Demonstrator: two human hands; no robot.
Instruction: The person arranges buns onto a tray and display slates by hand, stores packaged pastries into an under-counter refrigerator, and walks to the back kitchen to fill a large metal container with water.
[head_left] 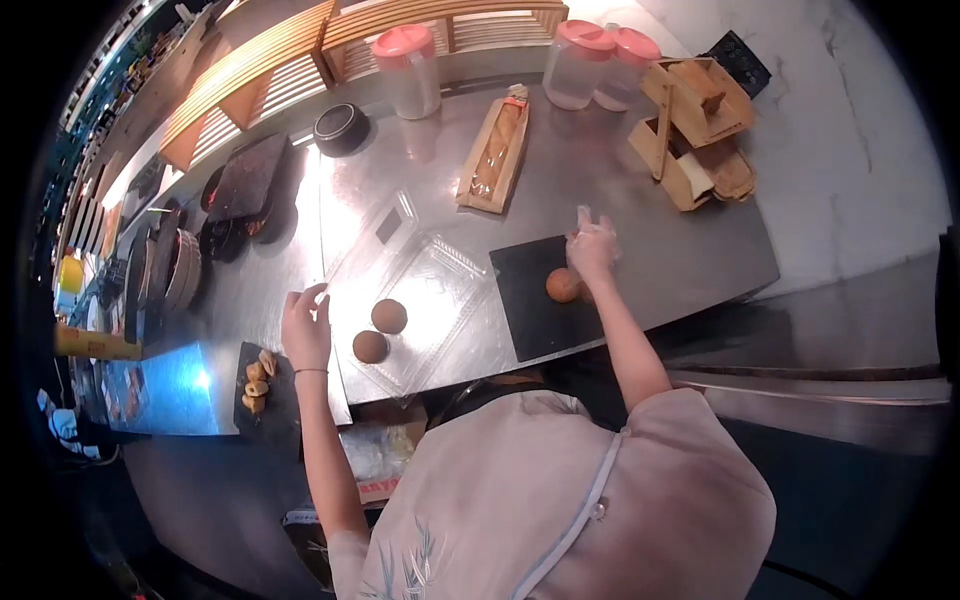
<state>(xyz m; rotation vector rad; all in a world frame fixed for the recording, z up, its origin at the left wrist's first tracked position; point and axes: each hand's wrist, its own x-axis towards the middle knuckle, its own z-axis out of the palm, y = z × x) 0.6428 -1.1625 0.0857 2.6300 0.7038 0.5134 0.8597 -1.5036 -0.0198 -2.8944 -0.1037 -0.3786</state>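
Observation:
Two round brown buns (388, 316) sit in the clear plastic container (455, 262), whose hinged lid (375, 232) lies opened out to the left. At that lid's near left corner, my bare left hand (306, 325) has its thumb and fingers closed on the edge. My right hand (593, 245) wears a clear plastic glove and is over the black board (525, 325), its fingers apart. Just beside its wrist, a third bun (562, 285) rests on the board. Nothing shows in the right hand's fingers.
Behind are a bagged baguette (497, 150), lidded pitchers (408, 75), a dark round bowl (341, 129) and wooden boxes (700, 120). To the left, small pastries (256, 385) lie on a dark slate (270, 410). The steel counter (690, 270) ends near my body.

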